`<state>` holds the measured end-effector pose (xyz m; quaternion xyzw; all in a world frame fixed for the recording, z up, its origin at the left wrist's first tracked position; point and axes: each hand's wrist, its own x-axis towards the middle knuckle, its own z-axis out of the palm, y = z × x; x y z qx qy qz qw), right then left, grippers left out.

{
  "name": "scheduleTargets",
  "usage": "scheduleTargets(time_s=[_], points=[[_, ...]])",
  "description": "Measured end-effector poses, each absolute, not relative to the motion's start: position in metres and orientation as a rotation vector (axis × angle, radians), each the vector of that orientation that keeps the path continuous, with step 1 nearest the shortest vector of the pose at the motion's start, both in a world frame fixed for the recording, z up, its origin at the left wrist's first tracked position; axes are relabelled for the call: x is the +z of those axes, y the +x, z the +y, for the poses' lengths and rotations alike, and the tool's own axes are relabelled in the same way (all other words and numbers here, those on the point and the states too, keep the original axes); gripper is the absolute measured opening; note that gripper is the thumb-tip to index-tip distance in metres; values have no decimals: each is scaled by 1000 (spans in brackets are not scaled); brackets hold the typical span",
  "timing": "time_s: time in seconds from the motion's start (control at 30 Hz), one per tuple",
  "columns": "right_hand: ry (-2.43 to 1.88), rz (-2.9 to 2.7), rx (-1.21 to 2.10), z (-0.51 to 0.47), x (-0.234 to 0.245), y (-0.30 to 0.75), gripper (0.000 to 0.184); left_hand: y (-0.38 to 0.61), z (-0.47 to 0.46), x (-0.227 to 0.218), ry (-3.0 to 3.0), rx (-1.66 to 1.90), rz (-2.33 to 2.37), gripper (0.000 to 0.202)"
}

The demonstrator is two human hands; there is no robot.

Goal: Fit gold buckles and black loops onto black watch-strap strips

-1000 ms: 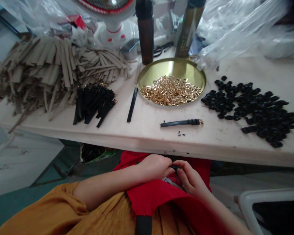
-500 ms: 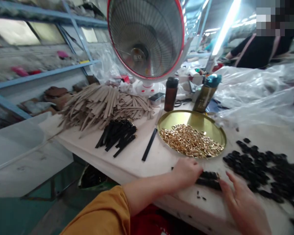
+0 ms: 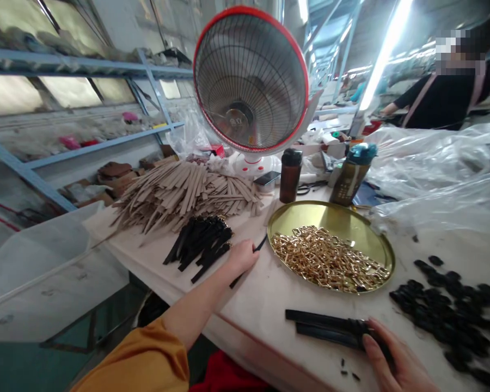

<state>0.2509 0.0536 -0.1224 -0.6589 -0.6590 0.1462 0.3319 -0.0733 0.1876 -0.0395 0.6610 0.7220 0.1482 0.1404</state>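
Note:
My left hand (image 3: 245, 257) is closed on a single black strap (image 3: 236, 282) lying on the table, left of a round gold tray (image 3: 338, 209). Small gold-coloured metal pieces (image 3: 326, 258) are heaped in that tray. Nearer the front edge, my right hand (image 3: 396, 356) grips the right end of black straps (image 3: 322, 321) that lie side by side, thumb in front and fingers behind. What sits under those fingers is partly hidden. To the left, a bundle of black straps (image 3: 204, 239) with gold-coloured ends rests on the table.
Black coiled pieces (image 3: 445, 305) spread over the right side. A pile of beige strips (image 3: 188, 185) lies at the back left. Behind the tray stand a dark bottle (image 3: 291, 177), a teal-lidded bottle (image 3: 351, 174) and a red-rimmed heater (image 3: 251, 81). A person (image 3: 445, 98) is farther back.
My left hand has moved left from the front straps to the lone strap and closed on it. My right hand has closed on the ends of the front straps. The view has shifted.

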Motion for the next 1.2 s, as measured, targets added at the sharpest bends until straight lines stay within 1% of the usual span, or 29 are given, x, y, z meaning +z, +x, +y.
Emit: scheduleTargets(time_s=[0.07,0.13,0.2,0.27,0.4,0.5,0.6,0.73,0.93,1.07,1.2], points=[[-1736,-1652,402,50,-113,244,46,-71,179,-37,1874,503,2055,4],[-1736,-1574,409,47,-104,236,44,-64,166,-31,1857,576,1970,6],[-1709,-1518,399,45,-98,230,41,-50,150,-23,1848,622,1796,9],[-1670,-1462,394,45,-93,226,37,-31,130,-15,1782,637,1518,10],[-1650,-1389,315,42,-89,241,31,8,83,-5,1515,362,1074,21],[-1811,-1506,69,40,-82,273,30,26,54,-4,1319,217,932,21],[-1974,-1615,-112,46,-73,307,29,35,41,-3,1160,212,860,22],[-2096,-1769,-182,65,-63,325,23,42,41,-1,1021,230,852,24],[-2239,-1977,-267,88,-59,316,15,44,48,1,767,279,833,25],[-2273,-2134,-295,82,-57,316,22,41,52,-1,681,299,825,25],[-2147,-2240,-226,59,-59,314,27,40,56,-4,694,272,816,25]])
